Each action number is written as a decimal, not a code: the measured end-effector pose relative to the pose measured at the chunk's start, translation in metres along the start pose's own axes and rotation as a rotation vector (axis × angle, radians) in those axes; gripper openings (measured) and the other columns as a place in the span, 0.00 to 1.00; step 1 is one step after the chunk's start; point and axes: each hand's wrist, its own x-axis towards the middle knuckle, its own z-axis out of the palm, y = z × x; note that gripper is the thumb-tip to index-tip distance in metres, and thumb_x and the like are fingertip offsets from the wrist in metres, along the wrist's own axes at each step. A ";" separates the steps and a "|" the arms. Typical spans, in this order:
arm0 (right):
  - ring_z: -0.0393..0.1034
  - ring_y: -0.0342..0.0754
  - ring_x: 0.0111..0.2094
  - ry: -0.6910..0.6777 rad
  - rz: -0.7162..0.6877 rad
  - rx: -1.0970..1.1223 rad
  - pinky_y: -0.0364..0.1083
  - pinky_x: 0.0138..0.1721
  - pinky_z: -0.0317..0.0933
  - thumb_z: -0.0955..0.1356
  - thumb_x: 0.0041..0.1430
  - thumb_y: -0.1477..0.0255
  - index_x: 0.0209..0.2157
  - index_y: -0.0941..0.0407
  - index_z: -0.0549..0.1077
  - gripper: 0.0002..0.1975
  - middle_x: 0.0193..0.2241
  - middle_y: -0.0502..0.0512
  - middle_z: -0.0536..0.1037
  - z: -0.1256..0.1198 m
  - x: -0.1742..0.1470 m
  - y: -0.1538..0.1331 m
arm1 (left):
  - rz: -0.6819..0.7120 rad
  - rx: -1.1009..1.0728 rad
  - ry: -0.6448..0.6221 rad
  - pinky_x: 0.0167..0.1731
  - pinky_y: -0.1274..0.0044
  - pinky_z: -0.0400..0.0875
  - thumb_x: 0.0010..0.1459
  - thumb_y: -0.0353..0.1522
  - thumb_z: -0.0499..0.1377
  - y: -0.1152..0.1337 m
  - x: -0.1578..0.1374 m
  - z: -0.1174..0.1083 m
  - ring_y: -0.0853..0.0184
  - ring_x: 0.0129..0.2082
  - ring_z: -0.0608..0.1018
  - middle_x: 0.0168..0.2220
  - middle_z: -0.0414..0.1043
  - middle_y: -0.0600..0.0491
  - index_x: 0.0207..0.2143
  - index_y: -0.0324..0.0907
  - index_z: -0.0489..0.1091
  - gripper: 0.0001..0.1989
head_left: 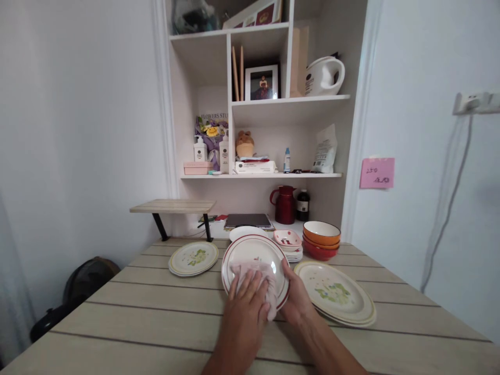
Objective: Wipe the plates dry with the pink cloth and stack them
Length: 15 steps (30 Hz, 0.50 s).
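Observation:
A white plate with dark red rings round its rim (246, 251) is tilted up above the table in front of me. My right hand (297, 298) grips its right edge, thumb over the rim and the other fingers behind, mostly hidden. On the plate's face lies a bunched pale pink cloth (272, 297), pressed there under the fingers of my left hand (247, 302). Part of the cloth hangs past the lower rim. Just right of my right hand, oval plates with a green leaf print (339, 291) lie stacked.
Round leaf-print plates (193, 258) lie at left. Behind the held plate are a white plate (248, 232), small pink-patterned dishes (288, 238) and stacked orange and red bowls (321, 237). A small raised shelf (174, 206) stands back left; a red jug (285, 204) stands behind.

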 end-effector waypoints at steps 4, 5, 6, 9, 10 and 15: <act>0.73 0.56 0.50 -0.030 0.063 -0.043 0.54 0.56 0.60 0.65 0.60 0.58 0.48 0.65 0.75 0.25 0.42 0.66 0.82 -0.003 0.003 0.017 | -0.091 -0.072 -0.040 0.61 0.53 0.56 0.65 0.35 0.48 0.001 0.002 -0.007 0.59 0.65 0.61 0.65 0.58 0.57 0.62 0.52 0.59 0.23; 0.74 0.55 0.50 -0.026 0.063 -0.040 0.53 0.56 0.60 0.65 0.60 0.59 0.48 0.64 0.75 0.24 0.43 0.65 0.82 -0.003 0.004 0.019 | -0.116 -0.075 -0.041 0.62 0.52 0.55 0.65 0.35 0.48 0.001 0.003 -0.008 0.59 0.65 0.60 0.65 0.57 0.57 0.62 0.53 0.59 0.23; 0.74 0.54 0.50 -0.021 0.062 -0.034 0.53 0.56 0.60 0.65 0.60 0.60 0.49 0.64 0.74 0.24 0.43 0.64 0.82 -0.003 0.004 0.021 | -0.143 -0.070 -0.037 0.62 0.51 0.54 0.65 0.35 0.48 0.000 0.003 -0.008 0.58 0.65 0.60 0.65 0.57 0.56 0.62 0.54 0.59 0.23; 0.74 0.55 0.50 -0.009 0.087 -0.024 0.53 0.56 0.60 0.64 0.61 0.60 0.51 0.65 0.73 0.25 0.44 0.65 0.81 -0.003 0.005 0.024 | -0.244 -0.020 0.004 0.62 0.48 0.48 0.64 0.36 0.49 -0.003 0.003 -0.006 0.56 0.65 0.60 0.65 0.57 0.56 0.61 0.57 0.60 0.23; 0.73 0.55 0.50 -0.004 0.105 -0.022 0.53 0.56 0.60 0.64 0.61 0.60 0.52 0.66 0.72 0.26 0.44 0.66 0.81 -0.003 0.004 0.025 | -0.285 0.006 0.025 0.62 0.47 0.47 0.64 0.35 0.49 -0.005 0.002 -0.004 0.56 0.65 0.60 0.65 0.57 0.56 0.61 0.57 0.60 0.23; 0.74 0.56 0.50 0.036 0.091 0.016 0.55 0.56 0.60 0.63 0.62 0.61 0.55 0.66 0.69 0.27 0.44 0.67 0.81 0.003 0.002 0.027 | -0.404 0.168 0.098 0.60 0.48 0.49 0.64 0.32 0.47 -0.016 -0.002 -0.001 0.53 0.64 0.61 0.64 0.61 0.50 0.60 0.48 0.64 0.23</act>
